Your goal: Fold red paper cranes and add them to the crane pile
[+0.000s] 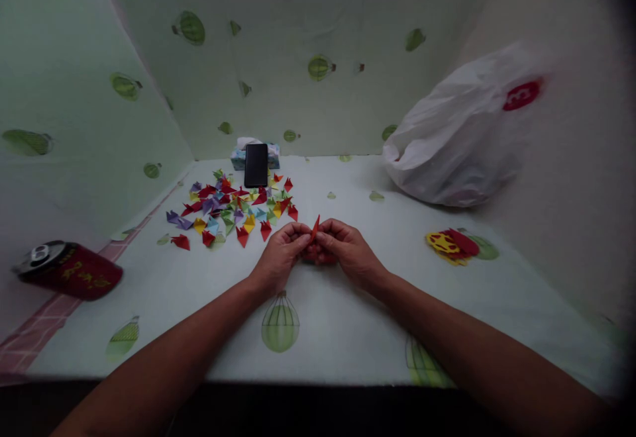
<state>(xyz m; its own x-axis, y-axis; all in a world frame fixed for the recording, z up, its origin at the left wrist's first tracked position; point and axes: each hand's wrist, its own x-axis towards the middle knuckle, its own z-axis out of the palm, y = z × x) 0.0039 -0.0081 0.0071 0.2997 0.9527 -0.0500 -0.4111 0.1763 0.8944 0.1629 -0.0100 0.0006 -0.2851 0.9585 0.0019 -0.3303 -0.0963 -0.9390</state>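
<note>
My left hand [282,251] and my right hand [345,246] meet at the middle of the table, fingers pinched together on a small folded red paper piece [315,228] whose tip sticks up between them. Both wrists rest on the pale cloth [348,331] printed with green balloons. To the far left of my hands lies a pile of several small folded paper pieces [233,208] in red, yellow, purple, blue and green.
A black phone [256,165] leans on a tissue box [272,154] at the back. A white plastic bag [462,139] sits at the back right. Red and yellow paper sheets [451,245] lie at the right. A dark red can [69,270] lies on its side at the left.
</note>
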